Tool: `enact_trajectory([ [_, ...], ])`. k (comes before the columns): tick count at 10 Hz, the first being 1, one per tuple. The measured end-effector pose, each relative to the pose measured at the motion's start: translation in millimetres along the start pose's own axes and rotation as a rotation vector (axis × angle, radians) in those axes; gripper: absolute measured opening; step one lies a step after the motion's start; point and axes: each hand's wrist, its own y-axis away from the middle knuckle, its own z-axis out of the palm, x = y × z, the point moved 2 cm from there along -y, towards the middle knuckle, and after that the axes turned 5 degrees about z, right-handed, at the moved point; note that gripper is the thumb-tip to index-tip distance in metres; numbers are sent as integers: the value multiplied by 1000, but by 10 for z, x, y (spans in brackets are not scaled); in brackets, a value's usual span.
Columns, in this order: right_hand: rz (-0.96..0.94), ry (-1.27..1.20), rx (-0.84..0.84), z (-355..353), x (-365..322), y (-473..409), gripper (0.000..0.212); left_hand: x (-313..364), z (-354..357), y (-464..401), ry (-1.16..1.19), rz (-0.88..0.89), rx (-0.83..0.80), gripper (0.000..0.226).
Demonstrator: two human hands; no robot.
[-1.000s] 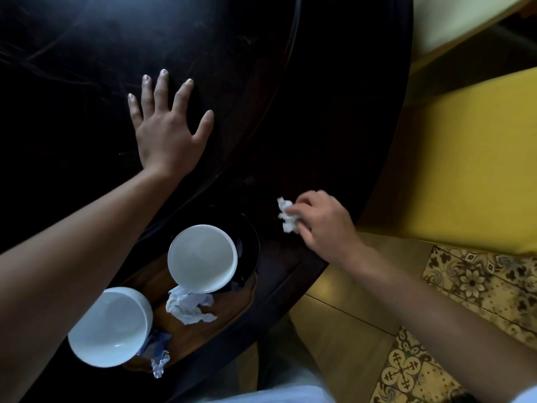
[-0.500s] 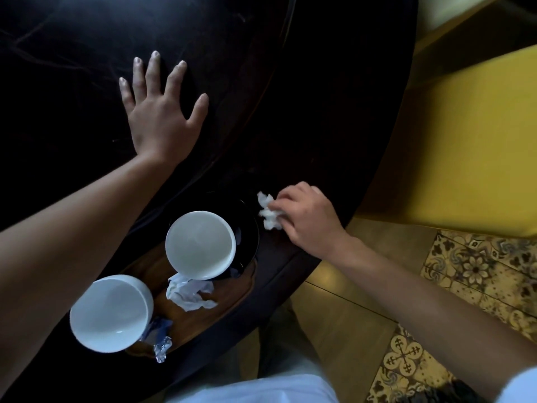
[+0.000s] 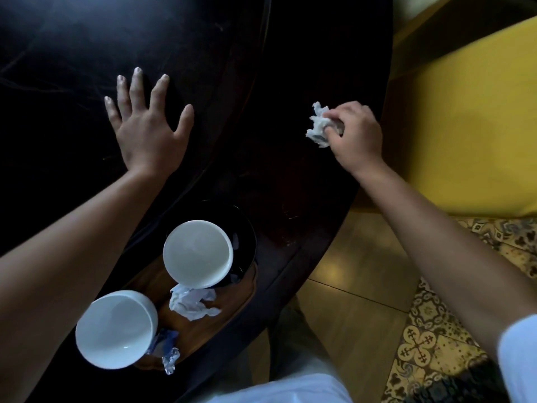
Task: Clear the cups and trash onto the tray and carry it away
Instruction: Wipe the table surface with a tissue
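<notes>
Left hand (image 3: 146,132) lies flat, fingers spread, on the dark table (image 3: 290,82). Right hand (image 3: 353,135) pinches a crumpled tissue (image 3: 318,126) far right; two white cups (image 3: 197,253) sit on the near tray (image 3: 229,298).

bare forearms, white short sleeve (image 3: 520,353)

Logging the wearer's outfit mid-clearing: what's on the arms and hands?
Both forearms are bare. The left hand and right hand wear no gloves, rings or watch. A white short sleeve edge shows on the right upper arm.
</notes>
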Motion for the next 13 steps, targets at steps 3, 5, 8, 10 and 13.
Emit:
enact_trajectory([
  [3, -253, -14, -281, 171, -348, 992, 28, 13, -14, -7, -2, -4, -1, 67],
  [5, -256, -63, -345, 73, -212, 1705, 23, 29, -13, -4, 4, 3, -6, 68],
  [8, -435, -48, -417, 76, -199, 2142, 24, 9, -1, 7, -8, 3, -13, 68],
  [10, -204, 20, -189, 20, -24, 1113, 27, 19, -10, 6, -3, 3, -10, 69],
  [13, -394, -97, -427, 38, -343, 1765, 21, 17, -5, -3, -4, -2, -13, 69],
])
